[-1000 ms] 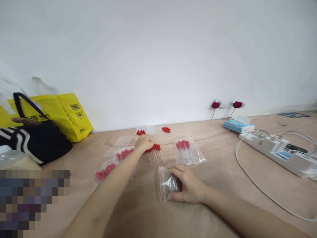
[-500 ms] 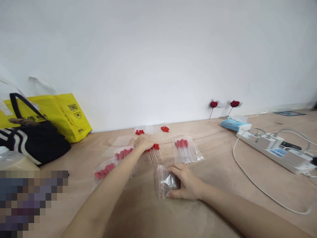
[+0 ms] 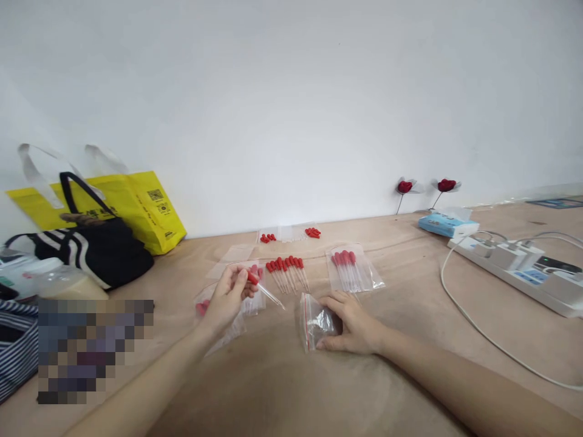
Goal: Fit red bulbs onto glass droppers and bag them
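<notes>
In my left hand (image 3: 230, 297), a dropper (image 3: 269, 295) is pinched by its red rubber bulb, its glass tube slanting down to the right. My right hand (image 3: 353, 325) grips a clear zip bag (image 3: 314, 321) with a red seal line, its mouth facing left. I see no dropper in this bag. Beyond both hands lies a row of loose droppers (image 3: 286, 273), red bulbs pointing away from me. A clear bag of droppers (image 3: 347, 270) rests behind my right hand. More bagged droppers (image 3: 259, 303) are partly covered by my left hand and forearm.
Near the wall, clear bags with small red bulbs (image 3: 313, 233) lie flat. On the right are a tissue pack (image 3: 446, 224), a power strip (image 3: 510, 267) and a looping white cable (image 3: 464, 328). Yellow (image 3: 168, 224) and black (image 3: 122, 255) bags and a jar (image 3: 68, 282) stand left.
My left hand has drawn back from the row toward me, now with a dropper in it. My right hand still holds the zip bag. The view has shifted slightly left.
</notes>
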The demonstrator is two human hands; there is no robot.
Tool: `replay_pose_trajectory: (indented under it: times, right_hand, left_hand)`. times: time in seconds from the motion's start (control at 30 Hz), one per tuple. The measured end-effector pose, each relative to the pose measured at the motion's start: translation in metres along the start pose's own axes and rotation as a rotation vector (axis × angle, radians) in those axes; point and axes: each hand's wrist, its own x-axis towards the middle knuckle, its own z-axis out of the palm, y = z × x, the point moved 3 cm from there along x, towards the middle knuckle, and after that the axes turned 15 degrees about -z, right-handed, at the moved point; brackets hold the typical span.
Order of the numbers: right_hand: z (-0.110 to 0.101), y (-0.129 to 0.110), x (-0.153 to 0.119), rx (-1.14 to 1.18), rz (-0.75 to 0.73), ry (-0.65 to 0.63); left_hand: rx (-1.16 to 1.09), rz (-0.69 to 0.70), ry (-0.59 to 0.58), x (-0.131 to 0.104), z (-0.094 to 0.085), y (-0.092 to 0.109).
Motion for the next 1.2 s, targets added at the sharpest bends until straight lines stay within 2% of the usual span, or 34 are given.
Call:
replay_pose_trajectory:
  times: [0.07, 0.13, 0.4, 0.53, 0.67, 0.73, 0.87, 1.03, 1.1, 1.2]
  right_hand:
    - [0.000, 0.000, -0.001, -0.001, -0.002, 0.006]
    - [0.000, 0.000, -0.001, -0.011, -0.002, 0.009]
    - [0.001, 0.001, 0.000, -0.031, 0.005, -0.003]
    - [-0.001, -0.001, 0.000, -0.051, 0.013, 0.002]
    - [-0.001, -0.004, 0.000, -0.073, 0.003, -0.020]
    - [-0.001, -0.006, 0.002, -0.086, -0.009, -0.026]
    - [0.001, -0.008, 0.004, -0.108, -0.046, -0.032]
    - [-0.009, -0.003, -0.001, -0.086, -0.088, -0.052]
    - [-0.015, 0.002, -0.007, -0.060, -0.086, -0.057]
    - [-0.018, 0.010, -0.014, -0.026, -0.062, -0.058]
  left_hand:
    - [-0.180, -0.073, 0.012, -0.017, -0.003, -0.011]
    - [-0.253, -0.124, 0.011, -0.027, -0.001, -0.020]
    - [-0.262, -0.117, -0.054, -0.039, 0.023, -0.034]
    - [-0.129, -0.032, -0.170, -0.052, 0.036, -0.040]
    - [0.180, 0.066, -0.408, -0.065, 0.048, -0.037]
    - [0.359, 0.093, -0.474, -0.066, 0.052, -0.031]
    - [0.616, 0.151, -0.504, -0.060, 0.056, -0.022]
    - [0.605, 0.203, -0.565, -0.052, 0.058, -0.026]
    - [0.581, 0.177, -0.535, -0.048, 0.059, -0.031]
    - [0.520, 0.107, -0.420, -0.043, 0.060, -0.039]
